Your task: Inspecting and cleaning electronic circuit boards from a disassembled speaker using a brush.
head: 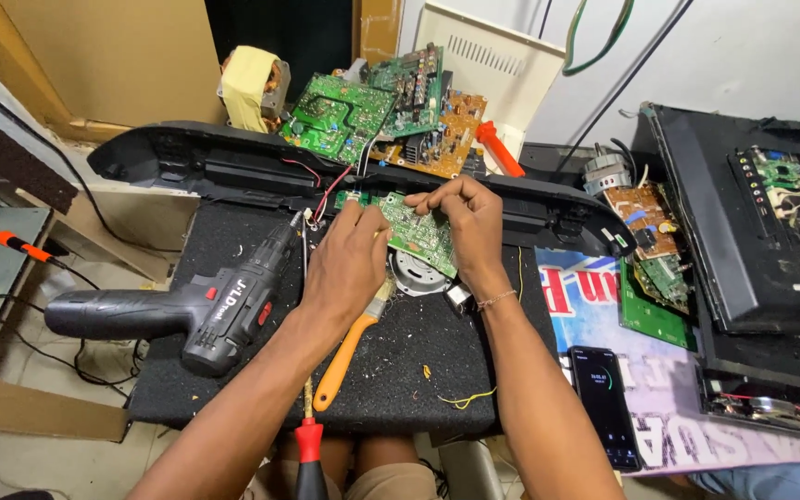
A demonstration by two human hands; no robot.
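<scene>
My left hand [349, 255] and right hand [467, 222] pinch green circuit board [416, 230] by opposite edges at 12 o'clock, keeping fingers off components; cordless drill [198, 306] parked at 9, within reach

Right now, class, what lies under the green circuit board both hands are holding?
Under the green circuit board a round grey speaker shows partly, resting on the black mat. Its upper part is hidden by the board and the left hand.
</scene>
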